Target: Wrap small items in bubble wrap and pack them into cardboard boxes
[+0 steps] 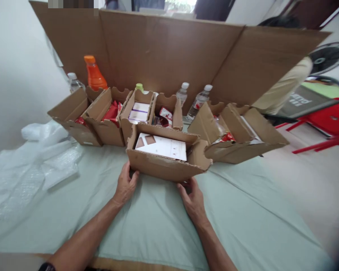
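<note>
A long open cardboard box (164, 168) lies crosswise in front of me, with a white packet (165, 147) showing a brown pattern inside it. My left hand (126, 184) grips its lower left end, fingers partly behind the cardboard. At the underside on the right, my right hand (191, 195) holds the same box, fingertips tucked beneath it. Behind it stand more open cardboard boxes (113, 132) with red packets (112, 112), white cartons (139, 112) and a red-and-white packet (166, 116). Farther right, other boxes (228, 152) hold a red packet and something white.
A tall cardboard panel (164, 52) rises behind the boxes, with an orange bottle (95, 75) and clear bottles (199, 102) before it. Bubble wrap (36, 162) lies left on the green cloth (158, 226). A red chair (324, 120), a fan (320, 60) and a person's light-clothed part (285, 88) are right.
</note>
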Demonstrator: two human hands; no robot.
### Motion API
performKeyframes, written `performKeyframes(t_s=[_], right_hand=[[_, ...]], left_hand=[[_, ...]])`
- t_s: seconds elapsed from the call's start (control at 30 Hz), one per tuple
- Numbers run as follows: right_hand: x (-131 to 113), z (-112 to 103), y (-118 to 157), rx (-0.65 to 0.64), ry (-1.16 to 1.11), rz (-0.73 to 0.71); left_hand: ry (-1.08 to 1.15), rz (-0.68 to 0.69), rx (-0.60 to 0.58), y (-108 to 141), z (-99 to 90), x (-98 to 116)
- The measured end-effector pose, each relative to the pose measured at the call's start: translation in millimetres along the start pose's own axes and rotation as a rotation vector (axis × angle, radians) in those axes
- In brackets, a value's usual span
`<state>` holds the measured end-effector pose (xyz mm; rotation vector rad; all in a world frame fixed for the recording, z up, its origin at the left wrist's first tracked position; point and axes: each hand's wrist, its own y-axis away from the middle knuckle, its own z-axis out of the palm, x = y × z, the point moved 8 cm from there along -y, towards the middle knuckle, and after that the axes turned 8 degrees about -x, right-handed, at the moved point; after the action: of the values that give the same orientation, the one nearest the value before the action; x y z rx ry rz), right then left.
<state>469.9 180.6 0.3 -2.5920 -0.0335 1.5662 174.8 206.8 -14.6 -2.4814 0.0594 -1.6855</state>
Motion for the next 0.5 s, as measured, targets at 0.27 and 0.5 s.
performKeyframes(t_s=[0.27, 0.5], right_hand=[[43.1, -14.1, -15.0, 0.096, -0.13, 0.117], [29.1, -17.1, -21.4, 0.186, -0.388, 0.11]], left_hand=[[-0.045, 0.003, 0.011, -7.0, 8.6, -6.6], [-0.082, 0.002, -0.032, 16.4, 1.1, -5.9]])
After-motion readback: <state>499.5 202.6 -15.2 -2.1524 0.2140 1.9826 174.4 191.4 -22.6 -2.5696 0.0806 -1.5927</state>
